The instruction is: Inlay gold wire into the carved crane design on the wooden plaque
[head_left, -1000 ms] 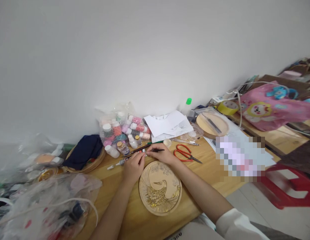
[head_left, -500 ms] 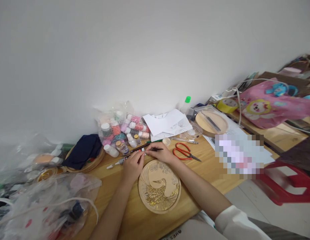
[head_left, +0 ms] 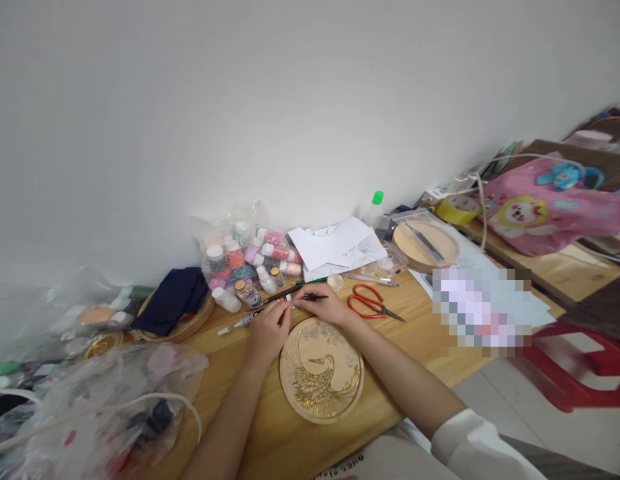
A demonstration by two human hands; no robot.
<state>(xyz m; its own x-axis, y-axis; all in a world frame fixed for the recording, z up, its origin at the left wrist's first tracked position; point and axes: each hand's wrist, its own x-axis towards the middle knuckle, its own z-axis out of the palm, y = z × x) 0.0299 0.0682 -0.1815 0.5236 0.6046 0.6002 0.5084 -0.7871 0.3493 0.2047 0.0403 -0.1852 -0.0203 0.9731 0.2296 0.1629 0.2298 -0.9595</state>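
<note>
Here, a dark slim tool (head_left: 317, 297) is clamped between the fingers of my right hand (head_left: 326, 308). My left hand (head_left: 270, 328) sits close beside, fingertips drawn together; anything between them is too small to tell. Nearer me than my fingers lies the round crane plaque (head_left: 323, 370). Small bottles (head_left: 247, 295) sit past my left fingers; red-handled scissors (head_left: 382, 309) lie right of my right ones.

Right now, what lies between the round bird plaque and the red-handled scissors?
The right forearm lies between the bird plaque and the scissors, as the head view shows.
</note>
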